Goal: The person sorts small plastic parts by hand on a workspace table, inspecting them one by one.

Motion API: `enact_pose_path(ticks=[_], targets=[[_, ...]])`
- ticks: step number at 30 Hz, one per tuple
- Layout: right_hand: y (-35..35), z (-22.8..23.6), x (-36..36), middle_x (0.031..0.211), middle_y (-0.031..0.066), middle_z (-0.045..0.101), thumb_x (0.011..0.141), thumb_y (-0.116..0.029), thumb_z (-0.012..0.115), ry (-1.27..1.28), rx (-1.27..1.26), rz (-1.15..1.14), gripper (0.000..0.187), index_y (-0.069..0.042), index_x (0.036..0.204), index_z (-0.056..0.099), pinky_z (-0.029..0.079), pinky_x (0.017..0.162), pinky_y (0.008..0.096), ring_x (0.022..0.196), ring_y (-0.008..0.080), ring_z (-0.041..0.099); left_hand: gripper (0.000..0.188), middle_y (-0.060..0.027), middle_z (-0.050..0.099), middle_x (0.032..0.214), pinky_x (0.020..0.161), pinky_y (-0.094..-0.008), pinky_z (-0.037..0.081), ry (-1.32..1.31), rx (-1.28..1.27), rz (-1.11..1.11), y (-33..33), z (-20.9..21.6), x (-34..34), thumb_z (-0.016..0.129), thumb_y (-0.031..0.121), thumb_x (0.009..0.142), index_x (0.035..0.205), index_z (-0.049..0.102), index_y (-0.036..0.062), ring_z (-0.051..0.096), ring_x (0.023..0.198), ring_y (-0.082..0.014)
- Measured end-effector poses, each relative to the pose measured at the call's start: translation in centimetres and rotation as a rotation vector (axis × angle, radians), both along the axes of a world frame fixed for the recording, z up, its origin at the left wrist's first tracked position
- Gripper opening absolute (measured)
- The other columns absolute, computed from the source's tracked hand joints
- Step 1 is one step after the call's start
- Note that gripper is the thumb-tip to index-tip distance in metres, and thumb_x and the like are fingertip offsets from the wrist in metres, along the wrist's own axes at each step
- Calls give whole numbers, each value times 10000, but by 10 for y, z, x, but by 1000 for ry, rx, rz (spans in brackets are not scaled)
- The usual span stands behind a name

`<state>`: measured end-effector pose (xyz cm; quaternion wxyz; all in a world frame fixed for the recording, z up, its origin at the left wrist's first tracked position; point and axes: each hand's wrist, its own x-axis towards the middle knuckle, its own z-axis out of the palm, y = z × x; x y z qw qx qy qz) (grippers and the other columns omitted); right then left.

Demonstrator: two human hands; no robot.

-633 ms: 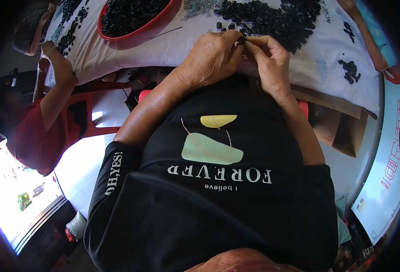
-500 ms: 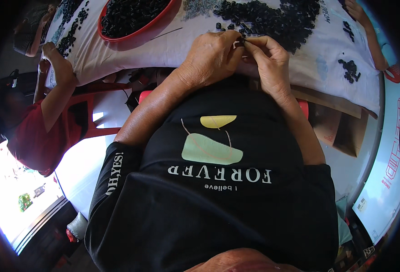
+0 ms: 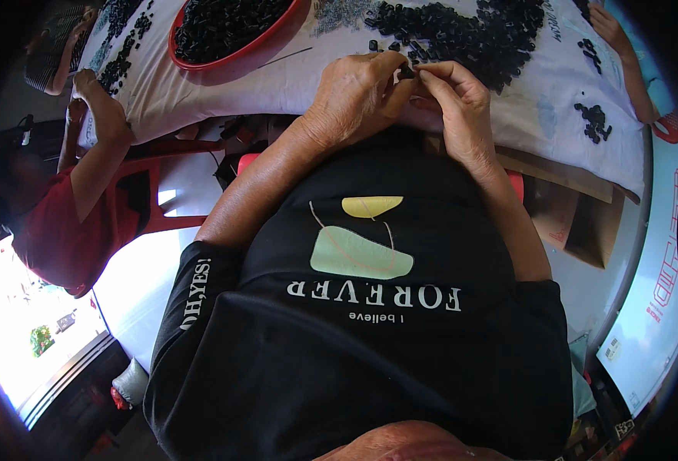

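Note:
Above the near edge of the cloth-covered table, my left hand [image 3: 358, 94] pinches a small black plastic piece [image 3: 406, 72] between thumb and forefinger. Close against it on the right, my right hand [image 3: 464, 104] has its thumb and forefinger pressed together at the tips. Whatever those right fingertips hold, if anything, is too small to make out. Just beyond both hands spreads a large pile of black plastic pieces [image 3: 477, 38]. A thin dark rod [image 3: 284, 58] lies on the cloth to the left of my hands.
A red basin [image 3: 179, 60] full of black pieces stands left on the white cloth [image 3: 224, 96]. Small metal bits [image 3: 341, 14] lie at the back. Smaller black clusters [image 3: 594, 123] sit right. Co-workers' arms rest at the left [image 3: 102, 111] and right [image 3: 623, 58] edges.
My right fingertips have drawn slightly back from the black piece, which now shows more plainly in my left fingers. Both hands otherwise stay nearly in place.

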<state>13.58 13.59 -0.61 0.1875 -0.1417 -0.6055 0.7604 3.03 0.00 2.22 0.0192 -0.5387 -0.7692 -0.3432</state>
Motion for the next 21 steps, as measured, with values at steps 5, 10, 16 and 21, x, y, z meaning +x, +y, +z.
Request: enact_pose_path(ticks=[5,10,16,21], targets=[[0,1,0,893,83,671,910,-60,595,-25,50,21,111,17,977,640,559,758,264,820,135,664,259,-161,649,816,607,-336,543,34,7,-20,-1,-1,-2,646,108,827,1049,612,-22,669,682,-276],[1,0,0,880,72,675,887,-49,620,-26,47,0,95,2,962,651,541,758,240,810,113,656,283,-169,648,863,633,-334,550,47,15,-48,2,-5,-2,657,92,813,1066,606,-25,673,720,-280],[1,-1,-1,879,60,676,877,-46,630,-46,51,-30,85,-7,944,662,528,745,221,787,91,642,272,-161,646,841,609,-334,543,56,20,-57,2,-7,-3,682,107,805,1038,623,-19,672,705,-265],[0,3,0,898,64,679,893,-43,611,-12,-27,-37,89,-2,956,658,543,744,230,806,107,653,237,-147,639,801,568,-328,525,18,12,-45,1,-5,-3,693,120,811,999,641,-14,656,655,-249]])
